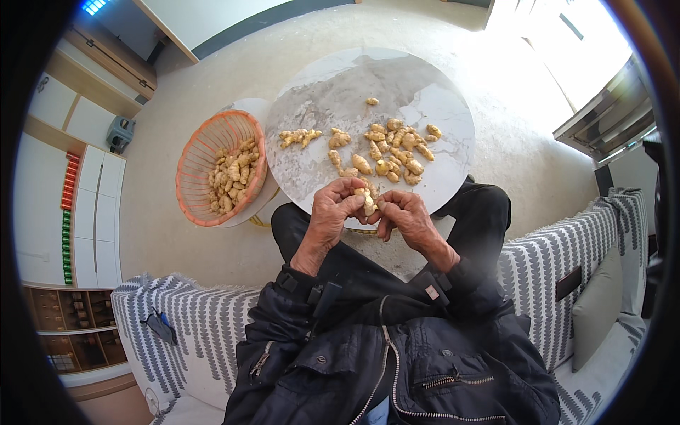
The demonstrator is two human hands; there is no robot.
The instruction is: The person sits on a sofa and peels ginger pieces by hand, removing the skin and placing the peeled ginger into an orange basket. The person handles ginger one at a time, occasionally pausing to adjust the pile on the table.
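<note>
Over the near edge of a round marble-patterned table (312,78), both my hands meet around a pale piece of ginger root (368,203). My left hand (331,210) grips it from the left with thumb and fingers. From the right, the bent fingers of my right hand (407,218) close on its other side. Whether a small tool is hidden in those fingers cannot be made out. A heap of ginger pieces (400,142) lies on the table beyond my hands. Farther left on the tabletop rests a branched ginger root (300,137).
An orange plastic basket (185,166) of ginger stands left of the table on a lower white surface (244,106). A sofa with a grey-and-white patterned cover (191,319) runs behind me, with a dark phone-like object (568,283) and a cushion (596,312) on the right.
</note>
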